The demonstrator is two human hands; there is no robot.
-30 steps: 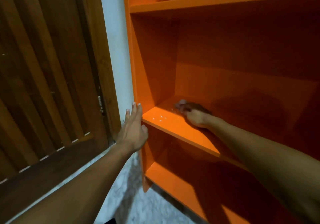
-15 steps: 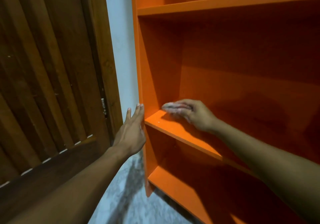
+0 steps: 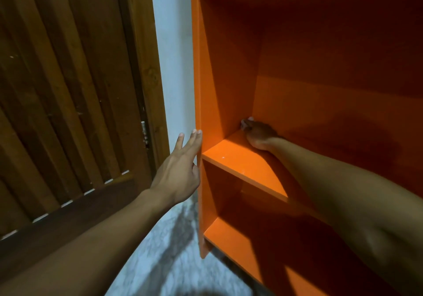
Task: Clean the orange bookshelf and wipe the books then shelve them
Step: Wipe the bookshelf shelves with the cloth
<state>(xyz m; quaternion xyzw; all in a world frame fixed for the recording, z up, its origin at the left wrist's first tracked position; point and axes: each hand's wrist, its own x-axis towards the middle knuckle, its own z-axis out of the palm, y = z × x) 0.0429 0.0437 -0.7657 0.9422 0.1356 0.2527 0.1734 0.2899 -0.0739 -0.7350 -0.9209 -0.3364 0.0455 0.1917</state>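
Orange bookshelf (image 3: 229,78) beside wooden door (image 3: 68,90); left hand (image 3: 180,170) on its edge

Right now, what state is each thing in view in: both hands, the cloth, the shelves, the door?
Left hand: open, straight fingers against the bookshelf's front edge.
Right hand: at the back left corner of the shelf, pressing a pale cloth.
Orange bookshelf: no books on the shelves in view.
Wooden door: beside the bookshelf; open or closed unclear.

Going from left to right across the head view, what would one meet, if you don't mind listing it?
Wooden door → white wall → left hand → bookshelf side panel → right hand holding a pale cloth in the shelf's back corner.
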